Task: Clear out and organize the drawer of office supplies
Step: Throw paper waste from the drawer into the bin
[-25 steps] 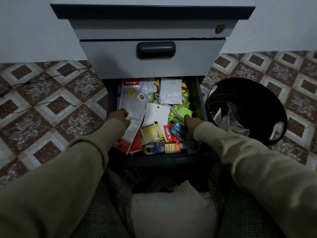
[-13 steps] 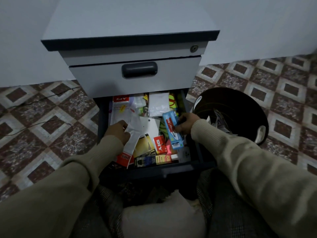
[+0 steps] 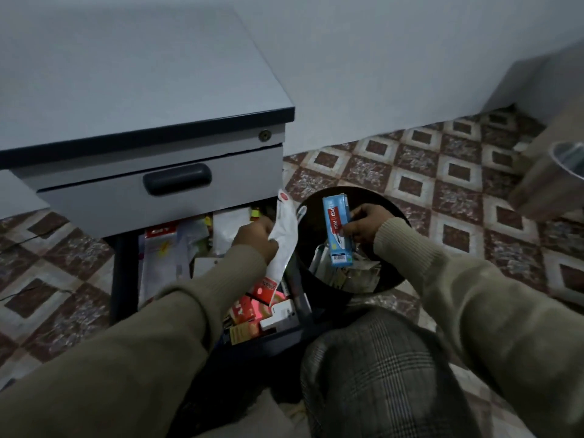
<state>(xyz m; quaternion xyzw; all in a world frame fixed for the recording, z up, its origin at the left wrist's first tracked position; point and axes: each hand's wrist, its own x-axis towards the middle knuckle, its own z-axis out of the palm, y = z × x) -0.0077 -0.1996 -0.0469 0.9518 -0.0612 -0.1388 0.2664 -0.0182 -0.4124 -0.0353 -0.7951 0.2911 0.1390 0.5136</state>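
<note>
The open lower drawer (image 3: 124, 273) of a grey cabinet (image 3: 126, 90) holds several packets, cards and papers. My left hand (image 3: 256, 240) grips a long white and red packet (image 3: 284, 238), lifted over the drawer's right edge beside the bin. Above the black waste bin (image 3: 395, 273), my right hand (image 3: 363, 226) holds a blue box with a red label (image 3: 336, 233). The bin has paper scraps inside.
The closed upper drawer with a dark handle (image 3: 177, 178) sits above the open one. Patterned tiled floor (image 3: 442, 184) surrounds the cabinet. A grey object with a metal cup (image 3: 568, 159) stands at the far right. My checked trouser knee (image 3: 373, 358) is below the bin.
Both hands moved right out of the drawer: the right hand carried the blue box over the bin, the left lifted the white packet to the drawer's right edge. The view swung right.
</note>
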